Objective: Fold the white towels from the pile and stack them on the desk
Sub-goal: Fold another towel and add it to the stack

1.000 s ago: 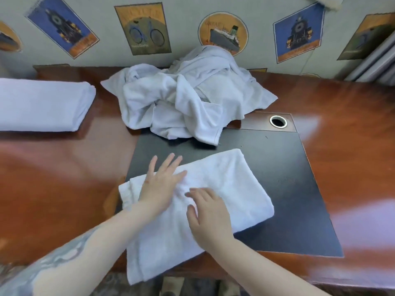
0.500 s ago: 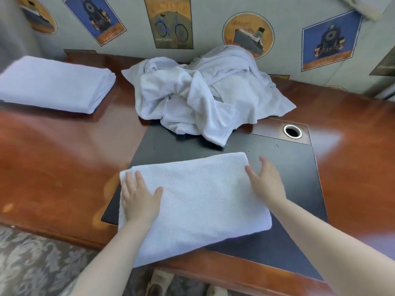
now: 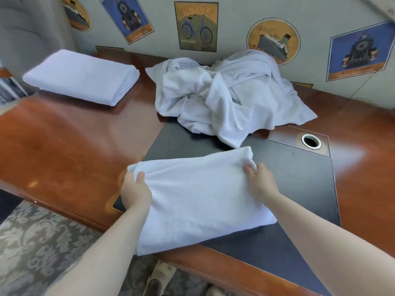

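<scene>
A folded white towel (image 3: 198, 199) lies on the black desk pad (image 3: 299, 178) at the desk's near edge. My left hand (image 3: 134, 190) grips its far left corner, thumb on top and fingers curled under. My right hand (image 3: 259, 180) pinches its far right corner, where the cloth bunches up. Behind it, against the wall, sits the crumpled pile of white towels (image 3: 224, 99). A stack of folded white towels (image 3: 82, 76) rests at the far left of the desk.
The brown wooden desk (image 3: 64, 146) stretches left and right of the pad. A round cable hole (image 3: 311, 141) sits right of the pile. The wall behind carries poster prints. Patterned carpet (image 3: 32, 242) lies below the near edge.
Both hands moved from the middle of the towel out to its two ends, lay flat there, and now grip the far corners. The camera turned left.
</scene>
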`<state>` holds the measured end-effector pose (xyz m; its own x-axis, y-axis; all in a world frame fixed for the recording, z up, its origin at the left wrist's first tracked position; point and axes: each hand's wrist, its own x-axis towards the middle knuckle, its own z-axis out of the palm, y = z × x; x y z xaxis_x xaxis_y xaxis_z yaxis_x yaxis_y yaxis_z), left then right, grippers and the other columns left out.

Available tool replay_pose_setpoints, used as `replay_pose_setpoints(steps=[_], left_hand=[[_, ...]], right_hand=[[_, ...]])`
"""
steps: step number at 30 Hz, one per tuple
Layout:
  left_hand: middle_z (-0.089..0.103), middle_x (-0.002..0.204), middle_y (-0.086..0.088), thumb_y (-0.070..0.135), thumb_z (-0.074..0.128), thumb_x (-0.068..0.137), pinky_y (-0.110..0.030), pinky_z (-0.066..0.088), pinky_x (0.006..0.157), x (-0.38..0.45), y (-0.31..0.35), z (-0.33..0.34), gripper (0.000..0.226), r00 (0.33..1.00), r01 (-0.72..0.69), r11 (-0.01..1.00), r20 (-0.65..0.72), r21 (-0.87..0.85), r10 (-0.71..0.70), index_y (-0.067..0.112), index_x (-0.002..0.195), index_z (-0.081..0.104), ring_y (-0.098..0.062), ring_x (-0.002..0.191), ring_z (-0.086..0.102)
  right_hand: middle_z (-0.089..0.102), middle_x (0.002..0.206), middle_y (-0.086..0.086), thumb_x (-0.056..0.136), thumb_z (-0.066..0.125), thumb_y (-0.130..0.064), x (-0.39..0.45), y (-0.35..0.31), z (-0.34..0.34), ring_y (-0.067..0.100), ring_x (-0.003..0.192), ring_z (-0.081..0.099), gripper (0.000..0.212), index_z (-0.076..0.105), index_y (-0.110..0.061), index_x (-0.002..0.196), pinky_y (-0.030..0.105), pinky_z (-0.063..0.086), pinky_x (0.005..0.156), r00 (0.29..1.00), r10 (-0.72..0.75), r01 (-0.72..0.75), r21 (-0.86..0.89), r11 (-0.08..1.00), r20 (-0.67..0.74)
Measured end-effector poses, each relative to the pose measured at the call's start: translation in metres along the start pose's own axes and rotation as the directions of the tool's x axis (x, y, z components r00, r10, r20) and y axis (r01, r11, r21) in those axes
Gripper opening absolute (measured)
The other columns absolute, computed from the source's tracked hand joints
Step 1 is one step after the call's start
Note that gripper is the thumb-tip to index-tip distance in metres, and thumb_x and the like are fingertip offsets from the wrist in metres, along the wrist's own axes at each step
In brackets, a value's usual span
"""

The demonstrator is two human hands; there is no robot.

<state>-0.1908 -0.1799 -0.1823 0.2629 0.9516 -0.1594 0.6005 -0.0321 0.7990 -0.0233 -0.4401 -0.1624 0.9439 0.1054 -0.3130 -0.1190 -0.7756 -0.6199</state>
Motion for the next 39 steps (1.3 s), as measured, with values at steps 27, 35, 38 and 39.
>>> replay_pose_setpoints(steps=[27, 35, 38, 39], left_hand=[[0.056, 0.132, -0.019, 0.031, 0.037, 0.104, -0.034, 0.040, 0.083, 0.058, 0.022, 0.022, 0.044, 0.941, 0.307, 0.940, 0.098, 0.152, -0.323, 0.001, 0.128, 0.057, -0.034, 0.119, 0.054], [0.059, 0.085, -0.003, 0.031, 0.051, 0.099, -0.028, 0.038, 0.069, 0.051, 0.013, 0.019, 0.023, 0.952, 0.292, 0.951, 0.132, -0.100, -0.278, 0.012, 0.101, 0.064, -0.027, 0.084, 0.054], [0.055, 0.075, 0.002, 0.029, 0.055, 0.097, -0.029, 0.040, 0.072, 0.048, 0.011, 0.016, 0.016, 0.966, 0.242, 0.960, 0.127, -0.144, -0.225, 0.016, 0.092, 0.060, -0.024, 0.082, 0.052], [0.057, 0.081, -0.001, 0.029, 0.055, 0.097, -0.029, 0.040, 0.074, 0.048, 0.011, 0.015, 0.016, 0.968, 0.236, 0.960, 0.119, -0.151, -0.219, 0.015, 0.092, 0.061, -0.023, 0.083, 0.052]], right_hand=[[0.057, 0.082, 0.009, 0.091, 0.052, -0.054, 0.038, -0.028, 0.009, 0.026, 0.078, 0.054, 0.051, 0.061, -0.004, 0.082, 0.032, 0.040, 0.068, 0.978, 0.207, -0.203, 0.244, 0.948, 0.008], [0.057, 0.064, -0.007, 0.092, 0.051, -0.048, -0.057, 0.039, -0.012, 0.019, 0.066, 0.052, 0.039, 0.051, -0.018, 0.068, 0.032, 0.036, 0.054, 0.981, 0.130, -0.106, 0.161, 0.981, -0.145], [0.060, 0.069, -0.002, 0.093, 0.045, -0.053, -0.061, 0.051, -0.002, 0.018, 0.066, 0.054, 0.041, 0.049, -0.018, 0.074, 0.032, 0.037, 0.054, 0.969, 0.110, -0.102, 0.045, 0.994, -0.223], [0.060, 0.069, -0.003, 0.092, 0.044, -0.057, -0.062, 0.056, -0.002, 0.018, 0.066, 0.055, 0.042, 0.049, -0.019, 0.074, 0.032, 0.039, 0.055, 0.965, 0.101, -0.110, -0.022, 0.994, -0.241]])
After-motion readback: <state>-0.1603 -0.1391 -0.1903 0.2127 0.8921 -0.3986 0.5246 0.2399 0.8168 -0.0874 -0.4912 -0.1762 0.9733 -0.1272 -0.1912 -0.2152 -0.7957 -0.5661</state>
